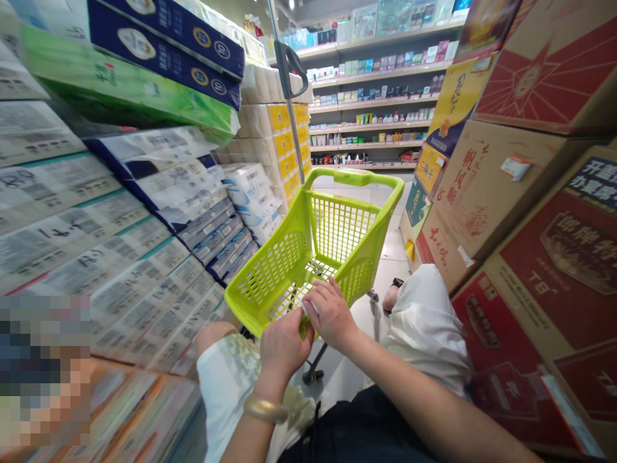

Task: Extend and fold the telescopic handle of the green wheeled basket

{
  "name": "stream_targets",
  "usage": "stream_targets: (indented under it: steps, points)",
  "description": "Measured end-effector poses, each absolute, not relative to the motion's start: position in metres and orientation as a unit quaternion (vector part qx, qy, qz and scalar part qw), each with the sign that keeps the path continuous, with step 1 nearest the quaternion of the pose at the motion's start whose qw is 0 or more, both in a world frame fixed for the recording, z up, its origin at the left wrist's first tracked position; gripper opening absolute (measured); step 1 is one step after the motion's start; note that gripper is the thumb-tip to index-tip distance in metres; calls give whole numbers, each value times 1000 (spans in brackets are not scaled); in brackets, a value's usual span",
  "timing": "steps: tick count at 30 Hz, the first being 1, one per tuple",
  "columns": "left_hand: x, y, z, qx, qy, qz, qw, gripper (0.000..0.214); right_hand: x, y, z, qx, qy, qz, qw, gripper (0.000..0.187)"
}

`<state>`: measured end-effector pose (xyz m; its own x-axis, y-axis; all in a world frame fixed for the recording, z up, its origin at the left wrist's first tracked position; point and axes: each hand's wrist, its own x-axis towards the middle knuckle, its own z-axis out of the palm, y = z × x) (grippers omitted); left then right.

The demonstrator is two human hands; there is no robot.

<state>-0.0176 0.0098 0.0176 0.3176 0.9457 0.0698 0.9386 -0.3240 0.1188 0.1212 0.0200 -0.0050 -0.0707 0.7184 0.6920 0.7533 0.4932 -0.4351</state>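
Lime-green lattice basket (337,247); red cartons (544,270); gold bangle (265,408).

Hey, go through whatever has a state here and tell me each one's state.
green basket: standing on the aisle floor.
pull handle: raised upright.
white scrap: pinched between both hands at the basket's rim.
left hand: closed on the scrap.
right hand: closed on the scrap.
cartons: stacked, shut.

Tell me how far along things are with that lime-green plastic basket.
Done: the lime-green plastic basket stands in the aisle. In hand: left hand and right hand meet at its near rim around a small white scrap. Left: the basket looks empty.
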Motion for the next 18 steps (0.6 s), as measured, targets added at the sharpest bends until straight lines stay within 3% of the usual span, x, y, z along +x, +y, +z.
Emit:
stream_targets:
  steps: [18]
  points:
    - [-18, 10, 18, 811, 582, 58, 22, 18, 133, 30, -3, -524, -723, -30, 450, 15]
